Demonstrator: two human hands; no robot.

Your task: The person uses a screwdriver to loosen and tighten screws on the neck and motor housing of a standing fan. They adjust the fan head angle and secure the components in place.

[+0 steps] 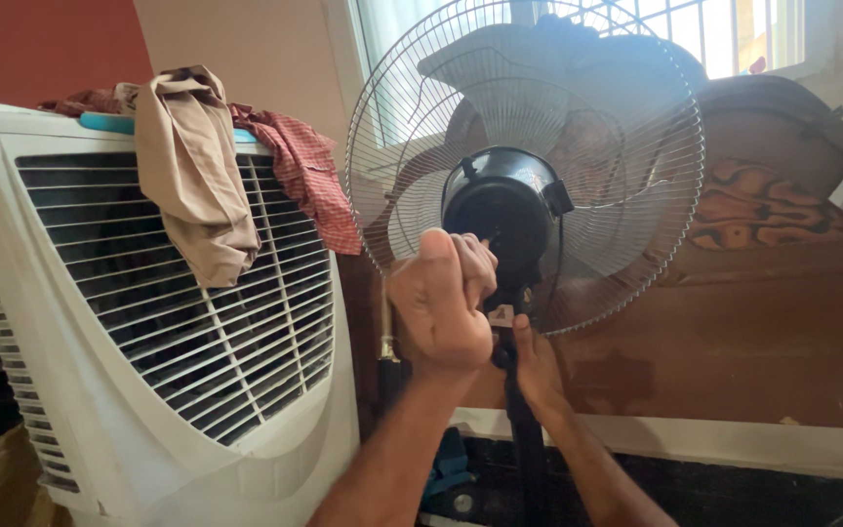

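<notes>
Pedestal fan point(529, 166) stands centre frame, seen from the back, w/ the wire guard round and the blades behind it. Black motor housing point(500, 210) sits in the middle of the guard, a thin cable running down its right side.

Left hand point(441, 298) is up at the rear of the housing, fingers curled into a loose fist, fingertips pressed at a small spot on the housing's back. Whether it pinches anything there, can't tell – knuckles hide it.

Right hand point(537, 366) is lower, wrapped on the black pole point(529, 439) just under the neck joint; fingers closed round it, thumb side toward the camera.

Left of the fan, close beside it: white air cooler point(148, 390) w/ slatted grille. Beige cloth point(192, 176) hangs over its top front edge, red checked cloth point(304, 171) next to it, touching.

Behind the fan: window point(695, 34), bright. Right side, brown headboard point(763, 322) w/ a patterned cushion point(758, 205) on top.
</notes>
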